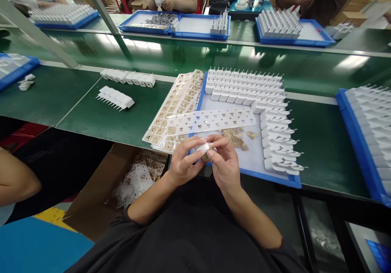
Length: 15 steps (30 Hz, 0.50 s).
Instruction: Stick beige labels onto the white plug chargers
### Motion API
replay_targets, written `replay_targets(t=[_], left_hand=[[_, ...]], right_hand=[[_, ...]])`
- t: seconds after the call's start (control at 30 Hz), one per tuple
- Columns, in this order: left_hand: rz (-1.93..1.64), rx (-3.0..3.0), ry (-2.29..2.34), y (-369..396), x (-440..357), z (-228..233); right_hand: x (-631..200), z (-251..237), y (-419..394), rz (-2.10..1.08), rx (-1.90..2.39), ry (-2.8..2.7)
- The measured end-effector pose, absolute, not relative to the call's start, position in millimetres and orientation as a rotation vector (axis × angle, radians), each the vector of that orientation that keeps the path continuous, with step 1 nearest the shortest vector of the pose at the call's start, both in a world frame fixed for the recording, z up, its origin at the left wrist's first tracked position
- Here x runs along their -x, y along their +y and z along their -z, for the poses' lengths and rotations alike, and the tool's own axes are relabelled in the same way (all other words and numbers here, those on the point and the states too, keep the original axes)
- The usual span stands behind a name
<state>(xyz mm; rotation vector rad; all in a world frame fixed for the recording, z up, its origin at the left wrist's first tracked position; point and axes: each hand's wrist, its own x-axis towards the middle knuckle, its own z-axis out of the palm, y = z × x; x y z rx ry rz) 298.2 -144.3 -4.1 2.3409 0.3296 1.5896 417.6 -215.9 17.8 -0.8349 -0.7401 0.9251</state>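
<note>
Both my left hand [186, 159] and my right hand [225, 161] are closed around one small white plug adapter [203, 147], held over the near edge of a blue tray [250, 172]. A tan sticker [205, 156] shows on the adapter's near side, under my right thumb. Just beyond my fingers, a mostly used sticker sheet [214, 120] lies across the tray's left side. Loose tan peeled pieces [236, 138] are scattered beside it. Rows of white adapters with metal pins [244, 86] fill the tray's far and right sides.
Stacked sticker sheets [174, 102] lie left of the tray, near short rows of adapters [116, 97]. Below the table edge, a cardboard box [100, 183] holds scrap sheets. Another full blue tray [360, 143] stands at right. Co-workers sit across the green bench; one person's arm [18, 175] is at left.
</note>
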Motion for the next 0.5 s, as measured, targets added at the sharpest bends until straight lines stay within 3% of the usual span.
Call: replay_targets(t=[0.3, 0.5], left_hand=[[-1.594, -2.349, 0.321, -142.7, -297.1, 5.6], [-1.461, -2.264, 0.325, -142.2, -290.8, -1.0]], right_hand=[[-421.0, -17.0, -215.2, -0.912, 0.853, -0.727], [-447.6, -28.8, -218.8, -0.893, 1.037, -1.119]])
